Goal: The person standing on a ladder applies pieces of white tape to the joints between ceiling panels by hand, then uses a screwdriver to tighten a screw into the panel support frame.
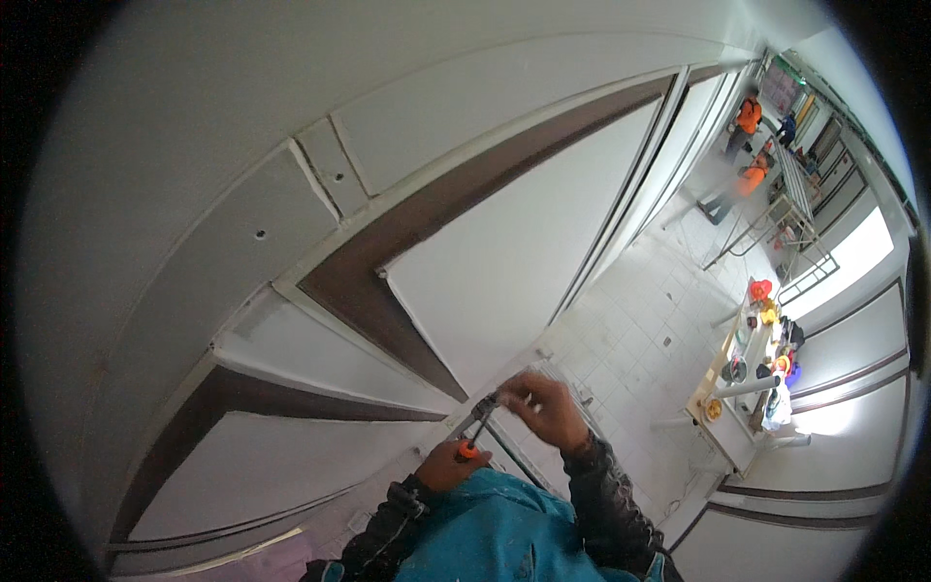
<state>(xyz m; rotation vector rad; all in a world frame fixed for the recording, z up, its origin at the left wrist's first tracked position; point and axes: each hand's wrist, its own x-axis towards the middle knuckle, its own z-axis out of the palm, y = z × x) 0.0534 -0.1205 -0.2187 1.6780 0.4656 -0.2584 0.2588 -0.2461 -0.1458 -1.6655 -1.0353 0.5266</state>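
Observation:
My left hand (449,468) is closed around a screwdriver (467,449) with an orange and black handle. Its thin shaft points up and slightly right, away from my body. My right hand (545,411) is at the shaft's far end, fingers curled and pinched together. Something small and dark shows by those fingertips, too small to name. Just past both hands stands the wall, with a white panel (524,223) framed by a brown strip (364,257).
Grey boards (262,209) with small round holes run along the wall at upper left. On the right, a wooden table (720,373) carries helmets, a bucket and tools. Farther back are a metal scaffold (790,184) and people in orange vests (747,116). The tiled floor (630,310) lies below.

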